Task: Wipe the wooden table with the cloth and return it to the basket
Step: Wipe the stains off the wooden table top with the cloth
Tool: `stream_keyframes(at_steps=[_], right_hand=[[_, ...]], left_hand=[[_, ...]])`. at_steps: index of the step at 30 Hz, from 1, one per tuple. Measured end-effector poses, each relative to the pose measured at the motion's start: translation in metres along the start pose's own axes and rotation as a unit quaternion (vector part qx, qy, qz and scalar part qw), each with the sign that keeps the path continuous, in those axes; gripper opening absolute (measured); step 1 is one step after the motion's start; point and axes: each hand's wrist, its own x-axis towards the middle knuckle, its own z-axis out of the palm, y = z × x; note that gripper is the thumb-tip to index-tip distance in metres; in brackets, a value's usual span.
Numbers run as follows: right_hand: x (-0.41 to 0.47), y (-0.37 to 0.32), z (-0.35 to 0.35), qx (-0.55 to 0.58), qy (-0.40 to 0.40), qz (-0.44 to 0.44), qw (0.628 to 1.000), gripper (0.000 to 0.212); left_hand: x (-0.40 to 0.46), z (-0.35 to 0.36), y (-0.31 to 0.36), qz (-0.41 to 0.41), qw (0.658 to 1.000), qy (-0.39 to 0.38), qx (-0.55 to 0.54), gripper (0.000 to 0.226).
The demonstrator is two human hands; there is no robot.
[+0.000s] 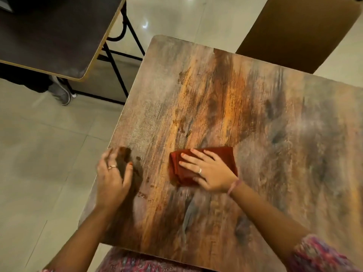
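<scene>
Off to the far left of the wooden table (225,107), a dark tabletop with a pale edge (53,34) stands on black metal legs, and a grey sneaker (60,93) rests on the tiled floor (39,154) beneath it.

At the wooden table's left edge, the left hand (113,173) rests over the rim with its fingers loosely spread and holding nothing; a ring shows on one finger. It looks blurred.

Toward the middle of the wooden table, near its front edge, lies the folded dark red cloth (196,165), flat on the surface. The right hand (208,171) presses down on the cloth with straight, spread fingers, palm flat, a ring on one finger and a pink thread at the wrist.

Beyond the wooden table's far right corner stands a brown chair back or panel (294,30); I cannot tell which. A patterned pink sleeve (322,254) shows at the wooden table's near right.
</scene>
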Motion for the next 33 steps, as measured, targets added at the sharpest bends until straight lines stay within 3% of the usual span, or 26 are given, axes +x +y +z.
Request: stream_keyframes(at_steps=[1, 3, 5, 7, 8, 9, 12, 13, 15, 17, 19, 21, 22, 23, 24, 28, 31, 33], right_hand=[[0.007, 0.016, -0.010, 0.005, -0.011, 0.043, 0.999, 0.058], [0.030, 0.040, -0.027, 0.040, 0.034, 0.214, 0.975, 0.058], [0.060, 0.042, -0.038, 0.096, 0.117, 0.421, 0.894, 0.056], [0.092, 0.011, -0.037, 0.131, 0.163, 0.526, 0.825, 0.056], [0.103, -0.016, -0.028, 0.128, 0.174, 0.513, 0.831, 0.057], [0.107, -0.049, -0.015, 0.115, 0.175, 0.459, 0.864, 0.058], [0.078, -0.150, 0.021, 0.054, 0.095, 0.232, 0.967, 0.060], [0.062, -0.156, 0.024, 0.044, 0.059, 0.166, 0.983, 0.060], [0.047, -0.127, 0.014, 0.026, 0.010, 0.067, 0.997, 0.059], [0.055, -0.090, -0.002, 0.038, 0.002, 0.120, 0.992, 0.058], [0.077, -0.063, -0.018, 0.093, 0.068, 0.311, 0.943, 0.055], [0.109, -0.066, -0.023, 0.131, 0.152, 0.516, 0.833, 0.054], [0.126, -0.081, -0.022, 0.139, 0.179, 0.586, 0.778, 0.055], [0.141, -0.102, -0.017, 0.138, 0.193, 0.615, 0.752, 0.057], [0.153, -0.130, -0.008, 0.131, 0.199, 0.602, 0.762, 0.059], [0.140, -0.271, 0.041, 0.071, 0.132, 0.364, 0.919, 0.061], [0.079, -0.279, 0.050, 0.053, 0.078, 0.254, 0.963, 0.060], [0.047, -0.244, 0.044, 0.030, 0.063, 0.256, 0.964, 0.059]], left_hand=[[0.004, -0.003, -0.006, -0.028, 1.000, 0.004, -0.010, 0.057], [0.013, -0.009, -0.016, -0.084, 0.996, -0.009, -0.040, 0.058], [0.022, -0.012, -0.026, -0.132, 0.986, -0.038, -0.089, 0.050], [0.028, -0.016, -0.037, -0.166, 0.975, -0.052, -0.140, 0.042], [0.031, -0.017, -0.041, -0.191, 0.964, -0.055, -0.174, 0.039], [0.035, -0.020, -0.044, -0.233, 0.946, -0.051, -0.218, 0.036], [0.049, -0.034, -0.060, -0.368, 0.832, -0.115, -0.400, 0.027], [0.052, -0.036, -0.067, -0.376, 0.802, -0.157, -0.437, 0.024], [0.055, -0.038, -0.078, -0.365, 0.782, -0.228, -0.452, 0.025], [0.054, -0.038, -0.086, -0.362, 0.776, -0.250, -0.452, 0.025], [0.054, -0.037, -0.088, -0.361, 0.774, -0.259, -0.451, 0.028], [0.054, -0.036, -0.090, -0.358, 0.771, -0.273, -0.450, 0.031], [0.054, -0.037, -0.091, -0.357, 0.768, -0.281, -0.452, 0.032], [0.054, -0.037, -0.092, -0.355, 0.764, -0.290, -0.454, 0.032], [0.055, -0.038, -0.092, -0.352, 0.761, -0.298, -0.457, 0.032], [0.057, -0.040, -0.093, -0.346, 0.745, -0.319, -0.472, 0.033], [0.057, -0.042, -0.095, -0.337, 0.734, -0.343, -0.480, 0.035], [0.056, -0.042, -0.097, -0.333, 0.735, -0.352, -0.475, 0.034]])
